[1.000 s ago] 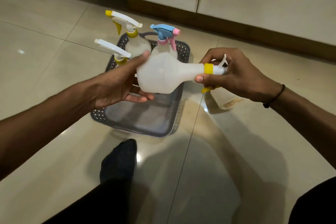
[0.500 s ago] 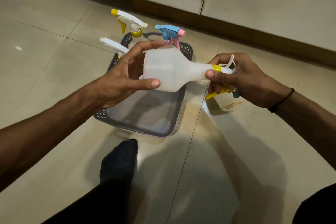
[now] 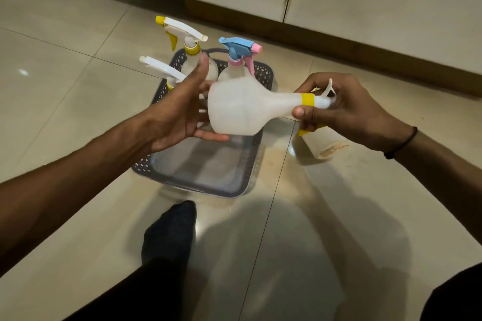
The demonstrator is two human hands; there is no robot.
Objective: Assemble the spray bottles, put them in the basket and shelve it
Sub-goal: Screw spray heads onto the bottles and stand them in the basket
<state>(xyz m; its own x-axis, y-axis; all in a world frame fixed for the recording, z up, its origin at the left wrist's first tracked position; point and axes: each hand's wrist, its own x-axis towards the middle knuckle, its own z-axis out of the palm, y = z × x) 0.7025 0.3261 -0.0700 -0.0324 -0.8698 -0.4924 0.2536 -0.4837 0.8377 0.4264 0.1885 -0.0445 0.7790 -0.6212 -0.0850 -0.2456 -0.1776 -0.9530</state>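
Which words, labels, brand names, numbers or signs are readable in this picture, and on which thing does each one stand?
No text can be read.
Held bottle: plain white, no print in view.
Three bottles in the basket: no print in view.
Bottle on the floor: brownish marks on its base, too blurred to read.

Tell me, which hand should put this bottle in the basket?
Probably the right hand: it is closed around the bottle at its yellow collar, beside the basket. The left hand is open, its fingers only touching the bottle's base.
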